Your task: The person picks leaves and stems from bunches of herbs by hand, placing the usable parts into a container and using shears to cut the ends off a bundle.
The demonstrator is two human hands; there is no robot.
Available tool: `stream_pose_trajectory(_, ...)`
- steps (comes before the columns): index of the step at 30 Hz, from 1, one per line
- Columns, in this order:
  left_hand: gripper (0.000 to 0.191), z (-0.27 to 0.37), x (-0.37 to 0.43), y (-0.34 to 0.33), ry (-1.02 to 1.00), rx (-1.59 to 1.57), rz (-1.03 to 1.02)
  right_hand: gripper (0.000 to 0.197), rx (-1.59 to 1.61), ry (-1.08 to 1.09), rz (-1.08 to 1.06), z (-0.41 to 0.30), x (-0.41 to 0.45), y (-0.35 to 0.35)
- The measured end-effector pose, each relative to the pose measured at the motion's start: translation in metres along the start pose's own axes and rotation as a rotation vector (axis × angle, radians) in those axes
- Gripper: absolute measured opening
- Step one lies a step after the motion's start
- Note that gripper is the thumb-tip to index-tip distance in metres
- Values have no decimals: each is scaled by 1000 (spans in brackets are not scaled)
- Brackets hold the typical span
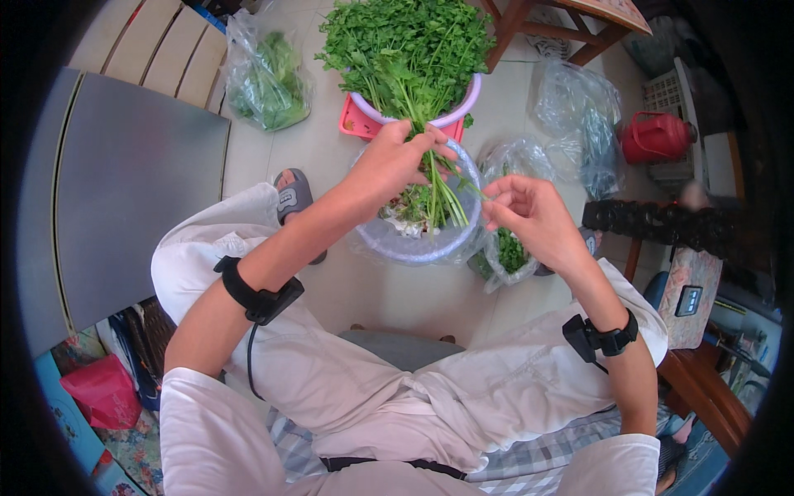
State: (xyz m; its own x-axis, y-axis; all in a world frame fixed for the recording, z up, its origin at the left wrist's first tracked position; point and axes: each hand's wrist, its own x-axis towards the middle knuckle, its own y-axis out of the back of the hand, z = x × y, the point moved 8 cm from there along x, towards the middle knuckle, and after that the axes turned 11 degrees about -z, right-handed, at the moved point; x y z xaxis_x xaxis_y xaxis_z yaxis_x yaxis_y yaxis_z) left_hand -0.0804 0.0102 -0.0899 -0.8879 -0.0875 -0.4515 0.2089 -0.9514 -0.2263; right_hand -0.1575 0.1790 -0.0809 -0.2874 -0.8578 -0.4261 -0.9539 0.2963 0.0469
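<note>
My left hand (412,152) is closed round a bunch of leafy green stalks (443,201), whose cut ends hang over a lined round bin (412,251). Scraps of leaves and roots lie inside the bin. To the right, my right hand (518,201) pinches the tip of a thin green stem between thumb and fingers, at the bin's right rim. Beyond the bin, a purple basin (468,105) is heaped with leafy greens (403,43), which look like celery or coriander. The basin stands on a pink plastic stool or tray (355,121).
A clear bag of lettuce-like greens (270,87) lies at the upper left. An open plastic bag with greens (512,251) sits right of the bin. Farther right are crumpled plastic bags (580,105) and a red thermos jug (657,137). A grey panel (146,155) stands left.
</note>
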Motion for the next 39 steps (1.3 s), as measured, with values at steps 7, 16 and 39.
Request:
stream_pose_trajectory(7,26,9,-1,19,-43,51,112,16,-3,-47,-26,6,-5,1)
stream_pose_trajectory(16,30,31,-7,40,-166,100,192,15,69,-39,-58,10,-7,1)
stream_pose_trajectory(39,41,107,-50,97,-465,51,377,22,552,66,-33,-41,67,-15)
